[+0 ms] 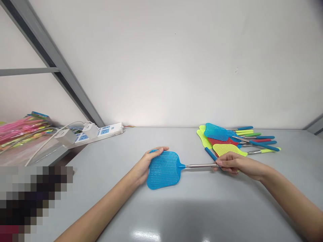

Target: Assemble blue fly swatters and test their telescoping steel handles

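Observation:
A blue fly swatter (164, 169) with a perforated paddle and a metal shaft is held level above the grey tabletop, between both hands. My left hand (145, 166) grips the paddle's left edge, thumb on the upper side and the other fingers partly behind it. At the far end of the shaft, my right hand (233, 163) is closed, thumb and fingers pinching the metal. A blue handle (210, 154) slants out from behind the right hand's fingers; I cannot tell which swatter it belongs to.
A pile of blue, red and yellow-green fly swatters (219, 132) lies by the wall at the right. To the left are a white power strip (111, 129) with plugged-in adapters and cables, and plastic-wrapped colourful items (22, 129). A grey metal frame (60, 64) rises there.

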The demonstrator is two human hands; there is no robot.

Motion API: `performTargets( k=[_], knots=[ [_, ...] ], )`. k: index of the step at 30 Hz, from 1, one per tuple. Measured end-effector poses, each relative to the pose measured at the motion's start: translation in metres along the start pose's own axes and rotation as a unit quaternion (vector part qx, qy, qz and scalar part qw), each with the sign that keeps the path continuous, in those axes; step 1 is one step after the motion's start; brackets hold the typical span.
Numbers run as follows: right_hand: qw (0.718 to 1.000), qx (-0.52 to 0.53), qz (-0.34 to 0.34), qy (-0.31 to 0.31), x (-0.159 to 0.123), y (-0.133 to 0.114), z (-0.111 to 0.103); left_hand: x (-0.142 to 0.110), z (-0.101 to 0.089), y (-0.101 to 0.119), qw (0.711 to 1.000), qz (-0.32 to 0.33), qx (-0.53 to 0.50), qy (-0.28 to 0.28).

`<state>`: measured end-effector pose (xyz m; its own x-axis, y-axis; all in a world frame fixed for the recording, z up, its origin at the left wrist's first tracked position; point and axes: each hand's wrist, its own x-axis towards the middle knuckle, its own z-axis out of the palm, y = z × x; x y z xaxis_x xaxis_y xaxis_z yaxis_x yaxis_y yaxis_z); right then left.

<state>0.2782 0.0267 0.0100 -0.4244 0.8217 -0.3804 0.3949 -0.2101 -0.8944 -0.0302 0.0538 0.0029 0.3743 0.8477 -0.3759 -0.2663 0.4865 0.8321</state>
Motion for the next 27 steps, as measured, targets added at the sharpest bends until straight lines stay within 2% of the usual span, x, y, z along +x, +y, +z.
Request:
performTargets(
  k=[10,27],
  knots=[
    [1.0,-0.018,-0.002,-0.012,-0.0006,0.0008,-0.0013,0.0005,0.0015,-0.0004,1.0,0.009,0.016,0.009],
    [1.0,-0.028,0.003,0.011,0.0006,-0.0014,0.001,0.0002,0.0024,-0.0013,1.0,0.015,0.022,0.014]
  ],
)
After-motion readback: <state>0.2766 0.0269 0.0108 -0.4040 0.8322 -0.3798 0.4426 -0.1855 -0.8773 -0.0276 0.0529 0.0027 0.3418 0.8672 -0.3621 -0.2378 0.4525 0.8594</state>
